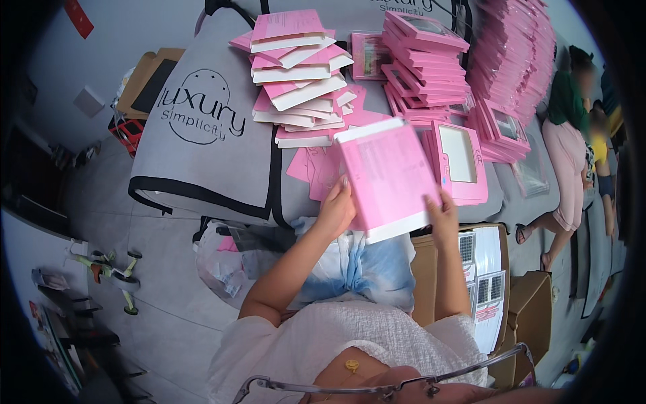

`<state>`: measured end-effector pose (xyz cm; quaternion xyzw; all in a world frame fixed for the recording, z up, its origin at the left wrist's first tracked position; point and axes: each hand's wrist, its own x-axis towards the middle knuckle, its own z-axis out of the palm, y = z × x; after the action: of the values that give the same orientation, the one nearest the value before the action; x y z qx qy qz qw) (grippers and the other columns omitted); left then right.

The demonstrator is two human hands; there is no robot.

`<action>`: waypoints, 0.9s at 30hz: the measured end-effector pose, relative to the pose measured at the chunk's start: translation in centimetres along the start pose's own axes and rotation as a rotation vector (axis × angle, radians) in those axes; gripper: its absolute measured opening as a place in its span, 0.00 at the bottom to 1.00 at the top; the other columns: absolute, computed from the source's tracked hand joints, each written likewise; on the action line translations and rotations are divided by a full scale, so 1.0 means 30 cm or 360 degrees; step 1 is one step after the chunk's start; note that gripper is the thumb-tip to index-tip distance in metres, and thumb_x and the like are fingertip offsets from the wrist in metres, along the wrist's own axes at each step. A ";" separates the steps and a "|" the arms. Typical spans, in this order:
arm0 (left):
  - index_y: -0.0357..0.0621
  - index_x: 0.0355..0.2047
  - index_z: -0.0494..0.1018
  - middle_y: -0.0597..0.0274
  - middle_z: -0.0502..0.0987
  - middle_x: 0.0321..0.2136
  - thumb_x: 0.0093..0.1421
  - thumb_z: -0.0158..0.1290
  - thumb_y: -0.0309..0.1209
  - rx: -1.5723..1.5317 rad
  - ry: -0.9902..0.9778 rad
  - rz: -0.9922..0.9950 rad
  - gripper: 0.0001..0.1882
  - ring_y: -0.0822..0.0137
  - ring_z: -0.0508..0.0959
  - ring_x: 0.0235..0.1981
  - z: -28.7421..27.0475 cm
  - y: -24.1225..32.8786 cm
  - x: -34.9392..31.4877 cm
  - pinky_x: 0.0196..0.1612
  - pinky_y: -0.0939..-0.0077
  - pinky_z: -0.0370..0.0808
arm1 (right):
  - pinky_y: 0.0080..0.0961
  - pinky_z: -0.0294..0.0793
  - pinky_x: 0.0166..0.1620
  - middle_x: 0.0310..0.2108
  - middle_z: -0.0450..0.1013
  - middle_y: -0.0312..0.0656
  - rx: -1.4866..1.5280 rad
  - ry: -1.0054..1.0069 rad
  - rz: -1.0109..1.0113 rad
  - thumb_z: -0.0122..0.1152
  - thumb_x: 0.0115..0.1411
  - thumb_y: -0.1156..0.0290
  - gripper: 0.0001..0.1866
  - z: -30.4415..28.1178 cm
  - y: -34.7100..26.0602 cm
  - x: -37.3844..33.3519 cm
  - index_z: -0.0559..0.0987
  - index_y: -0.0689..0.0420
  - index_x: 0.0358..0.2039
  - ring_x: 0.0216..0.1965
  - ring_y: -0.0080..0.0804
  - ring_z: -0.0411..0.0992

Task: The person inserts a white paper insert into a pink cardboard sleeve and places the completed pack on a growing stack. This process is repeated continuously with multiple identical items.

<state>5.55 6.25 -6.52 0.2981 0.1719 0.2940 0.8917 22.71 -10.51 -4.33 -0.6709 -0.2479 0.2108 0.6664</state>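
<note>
A flat pink cardboard box with white end flaps hangs tilted in front of me. My left hand grips its left edge, and my right hand is closed at its lower right corner. Right behind it, a pink window box with a clear front lies on the grey sofa cover. Flat pink cards are spread to the left of the held box. Beyond them rises an uneven pile of pink boxes with white open ends.
Stacked pink window boxes and a tall wrapped pile stand at the back right. Below right, a cardboard carton holds white packs. A clear plastic bag lies left of my legs. Two people are at the far right.
</note>
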 end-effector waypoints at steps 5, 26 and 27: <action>0.45 0.63 0.52 0.49 0.49 0.64 0.65 0.41 0.42 0.1676 -0.0343 0.0520 0.29 0.52 0.54 0.64 -0.071 0.023 0.058 0.63 0.52 0.48 | 0.19 0.67 0.34 0.32 0.72 0.37 -0.0057 0.0482 -0.0035 0.59 0.58 0.62 0.23 -0.215 -0.058 0.235 0.72 0.64 0.49 0.30 0.22 0.68; 0.39 0.64 0.43 0.50 0.48 0.64 0.63 0.40 0.52 0.1755 0.0136 0.0469 0.39 0.53 0.42 0.66 -0.089 -0.148 -0.115 0.63 0.48 0.43 | 0.22 0.70 0.33 0.30 0.72 0.45 -0.0738 -0.0077 -0.0900 0.56 0.55 0.80 0.09 0.206 -0.054 -0.234 0.77 0.63 0.37 0.28 0.36 0.70; 0.38 0.63 0.44 0.51 0.49 0.64 0.64 0.39 0.52 0.1088 0.0065 0.0415 0.38 0.55 0.45 0.66 -0.012 -0.112 -0.132 0.63 0.51 0.46 | 0.24 0.71 0.35 0.30 0.72 0.43 -0.0906 -0.0101 -0.1088 0.59 0.48 0.82 0.13 0.207 -0.091 -0.243 0.78 0.61 0.37 0.30 0.36 0.72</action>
<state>3.75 1.74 -8.40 0.5923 0.2386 0.3367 0.6920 13.03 -10.11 -2.10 -0.7003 -0.5238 -0.0778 0.4787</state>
